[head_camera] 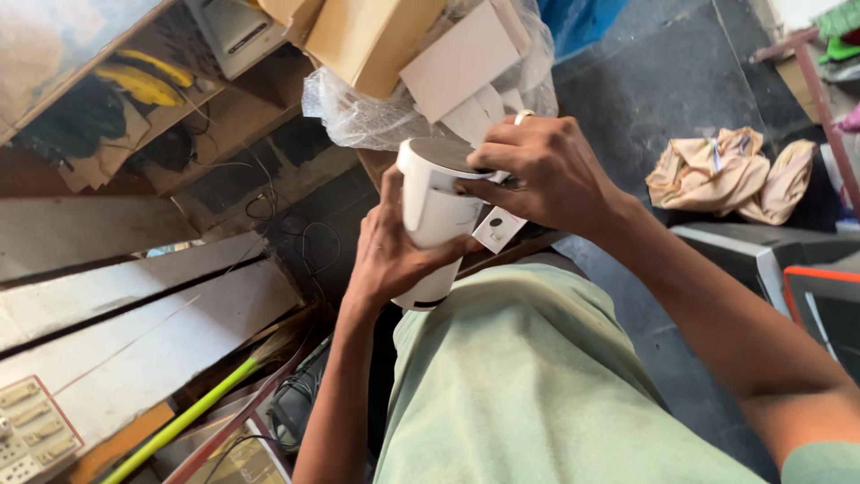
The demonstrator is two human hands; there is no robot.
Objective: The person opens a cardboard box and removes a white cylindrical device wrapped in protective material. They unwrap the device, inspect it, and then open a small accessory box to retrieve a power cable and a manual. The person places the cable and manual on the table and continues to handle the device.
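White cylindrical device (434, 220) held upright between both hands | left hand (387, 255) wrapped round its body | right hand (537, 170) fingers clamped on its grey top | plastic-wrapped boxes (421, 81) just beyond.

Left hand (391, 255) gripped a white cylindrical device (434, 215) round its body; right hand (537, 170) pressed fingers on its grey top end. Plastic-wrapped cardboard boxes (394, 54) sat just behind, crumpled cloth (730, 175) lay on the floor well apart.
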